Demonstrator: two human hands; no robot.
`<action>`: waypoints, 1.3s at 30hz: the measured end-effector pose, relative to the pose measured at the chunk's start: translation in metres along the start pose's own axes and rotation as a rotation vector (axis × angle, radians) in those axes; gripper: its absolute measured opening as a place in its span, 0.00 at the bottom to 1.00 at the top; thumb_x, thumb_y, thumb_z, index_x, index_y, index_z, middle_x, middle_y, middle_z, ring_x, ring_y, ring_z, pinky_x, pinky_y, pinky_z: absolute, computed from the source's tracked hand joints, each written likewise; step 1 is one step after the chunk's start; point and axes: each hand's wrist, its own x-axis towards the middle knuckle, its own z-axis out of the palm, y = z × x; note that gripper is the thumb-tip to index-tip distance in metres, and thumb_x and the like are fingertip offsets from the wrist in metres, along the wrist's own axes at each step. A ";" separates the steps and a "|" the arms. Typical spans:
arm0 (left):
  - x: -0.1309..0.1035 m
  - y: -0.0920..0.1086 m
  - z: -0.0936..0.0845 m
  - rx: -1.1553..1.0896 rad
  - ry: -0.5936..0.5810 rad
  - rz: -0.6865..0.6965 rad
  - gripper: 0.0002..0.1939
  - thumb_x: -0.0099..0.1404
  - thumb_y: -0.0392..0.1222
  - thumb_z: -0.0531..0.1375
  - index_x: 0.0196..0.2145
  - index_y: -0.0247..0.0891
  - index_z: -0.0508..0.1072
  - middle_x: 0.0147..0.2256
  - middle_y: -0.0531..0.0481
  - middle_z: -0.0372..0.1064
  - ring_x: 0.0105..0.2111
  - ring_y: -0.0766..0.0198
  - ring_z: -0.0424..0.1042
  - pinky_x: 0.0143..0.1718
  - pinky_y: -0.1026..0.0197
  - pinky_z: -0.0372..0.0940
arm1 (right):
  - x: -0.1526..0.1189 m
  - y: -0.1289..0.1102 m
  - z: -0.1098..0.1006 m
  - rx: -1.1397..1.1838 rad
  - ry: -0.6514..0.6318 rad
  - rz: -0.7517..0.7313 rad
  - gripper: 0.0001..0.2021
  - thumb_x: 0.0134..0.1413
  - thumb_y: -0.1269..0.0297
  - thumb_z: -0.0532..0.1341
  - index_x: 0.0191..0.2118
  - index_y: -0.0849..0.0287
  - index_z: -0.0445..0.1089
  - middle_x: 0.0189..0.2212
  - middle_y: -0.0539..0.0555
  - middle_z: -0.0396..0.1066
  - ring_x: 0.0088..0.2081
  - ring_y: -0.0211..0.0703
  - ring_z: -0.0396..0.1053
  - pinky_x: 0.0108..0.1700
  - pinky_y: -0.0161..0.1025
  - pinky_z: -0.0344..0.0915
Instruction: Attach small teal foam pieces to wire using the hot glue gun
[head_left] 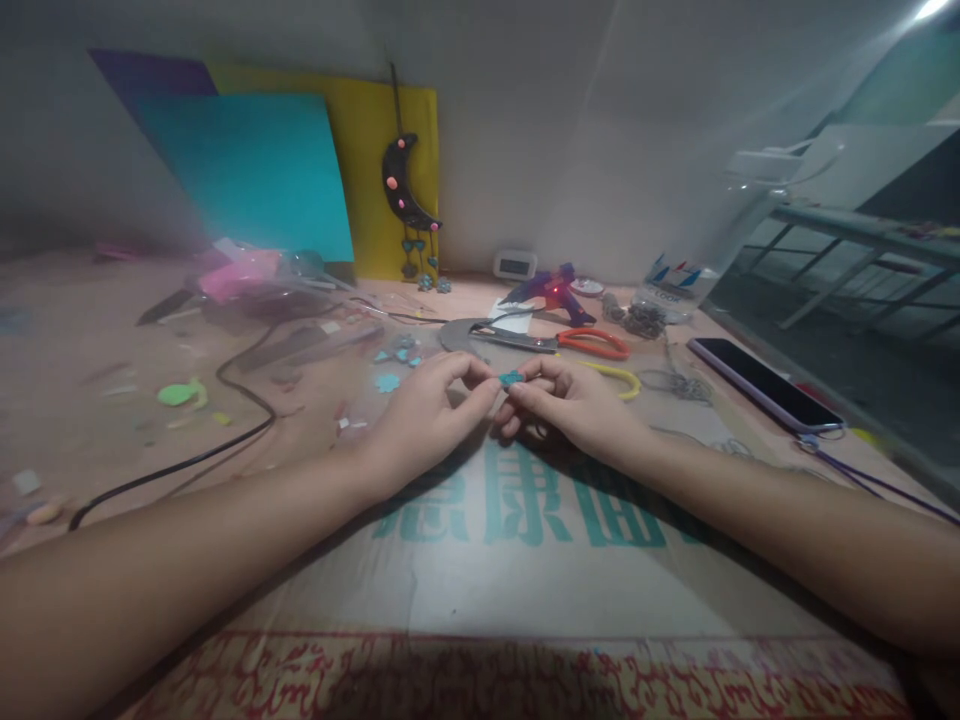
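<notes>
Between my fingertips is a small teal cut-out piece [511, 379], its exact shape partly covered by the fingers. My left hand [442, 410] pinches its left side with thumb and forefinger. From the right, my right hand [570, 400] pinches the same piece, the other fingers curled underneath. Light-blue paper flowers [388, 383] lie just left of my left hand. Behind the hands rest orange-handled scissors [592, 343], and a yellow handle [619, 378] shows behind my right hand.
A purple glue gun [555, 290] with a red light stands at the back. A black cable [247, 400] curves across the left. A phone [761, 385] lies on the right near the table edge. Coloured sheets [262, 170] and a dark moon hanging [401, 190] lean on the wall.
</notes>
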 end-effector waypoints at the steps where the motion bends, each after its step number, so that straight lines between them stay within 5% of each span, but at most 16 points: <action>1: 0.000 0.000 0.000 0.002 0.002 -0.008 0.09 0.66 0.44 0.56 0.33 0.38 0.73 0.34 0.51 0.73 0.38 0.60 0.71 0.42 0.59 0.62 | 0.000 0.000 0.000 0.000 -0.003 0.001 0.14 0.58 0.54 0.63 0.36 0.59 0.62 0.27 0.53 0.78 0.27 0.40 0.77 0.26 0.33 0.68; 8: -0.002 0.000 0.000 0.039 0.004 -0.003 0.09 0.65 0.44 0.57 0.32 0.38 0.72 0.35 0.51 0.73 0.39 0.59 0.70 0.44 0.58 0.62 | 0.000 0.000 0.000 -0.046 0.001 0.026 0.13 0.58 0.55 0.63 0.36 0.59 0.63 0.28 0.53 0.78 0.28 0.39 0.77 0.22 0.29 0.62; 15: 0.001 -0.001 -0.003 0.059 0.025 -0.016 0.09 0.66 0.45 0.56 0.32 0.38 0.71 0.34 0.50 0.74 0.38 0.59 0.71 0.45 0.57 0.62 | 0.000 0.000 -0.003 -0.150 0.008 -0.028 0.08 0.57 0.60 0.62 0.38 0.59 0.67 0.27 0.51 0.77 0.29 0.40 0.76 0.30 0.35 0.69; 22: 0.001 -0.001 -0.003 0.062 0.030 -0.056 0.09 0.66 0.44 0.56 0.31 0.38 0.71 0.34 0.49 0.74 0.39 0.58 0.71 0.43 0.57 0.62 | 0.000 -0.004 -0.014 -0.830 0.289 -0.449 0.04 0.55 0.67 0.64 0.32 0.57 0.76 0.29 0.52 0.75 0.32 0.41 0.70 0.36 0.39 0.65; 27: 0.001 0.000 -0.003 0.087 0.002 -0.022 0.08 0.65 0.41 0.56 0.30 0.38 0.70 0.33 0.50 0.73 0.37 0.60 0.70 0.43 0.58 0.62 | -0.004 -0.007 -0.011 -0.784 0.330 -0.419 0.07 0.59 0.65 0.61 0.37 0.57 0.77 0.27 0.50 0.77 0.28 0.38 0.71 0.30 0.35 0.64; 39: 0.002 -0.001 -0.002 0.043 -0.020 -0.030 0.08 0.65 0.41 0.56 0.29 0.38 0.70 0.32 0.51 0.73 0.36 0.60 0.71 0.41 0.58 0.62 | -0.006 0.000 -0.010 -0.735 0.306 -0.496 0.05 0.57 0.68 0.62 0.37 0.54 0.76 0.37 0.51 0.80 0.39 0.44 0.77 0.43 0.41 0.72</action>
